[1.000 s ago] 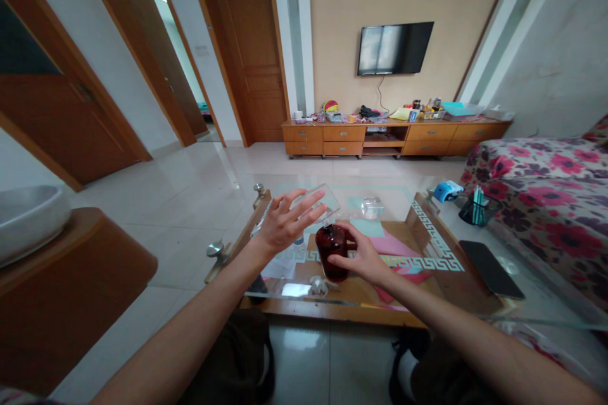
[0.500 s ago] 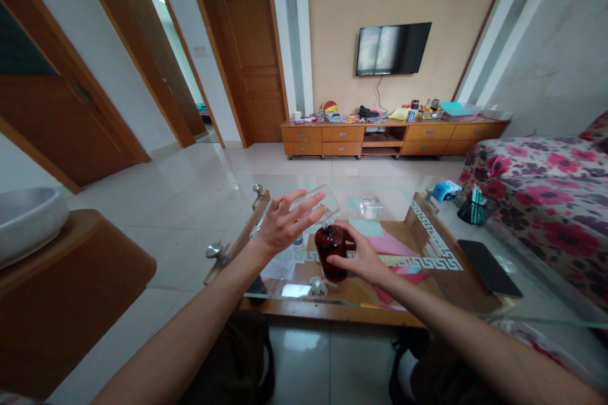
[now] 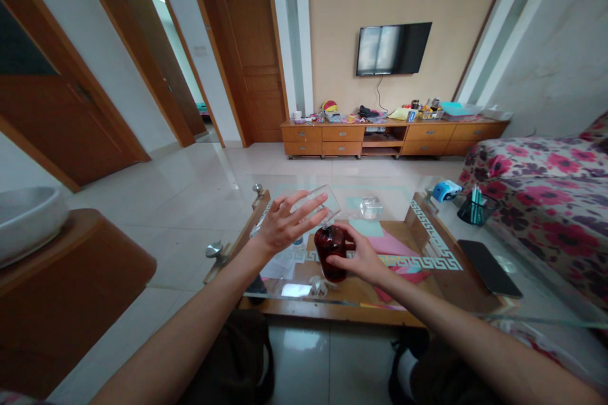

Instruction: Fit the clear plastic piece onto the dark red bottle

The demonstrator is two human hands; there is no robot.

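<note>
My left hand (image 3: 291, 220) is wrapped round a clear glass bottle (image 3: 327, 204), tilted with its neck pointing down to the right. Right below that neck is the dark mouth of a reddish-brown bottle (image 3: 331, 254), which stands upright on the glass table (image 3: 380, 294). The fingers and thumb of my right hand (image 3: 357, 254) grip the brown bottle's right side. Whether the two necks touch, I cannot tell. Some small whitish thing (image 3: 318, 286) shows just left of the brown bottle's base.
A clear glass dish (image 3: 371, 206) sits beyond my hands. To the right are a dark flat tablet-like thing (image 3: 490, 267), a mesh pen holder (image 3: 476, 207) and a blue-and-white packet (image 3: 446, 190). A floral-covered sofa (image 3: 546, 186) borders the table's right side.
Almost nothing differs. Both hands keep their grips, and the clear bottle stays tilted over the brown bottle's mouth.
</note>
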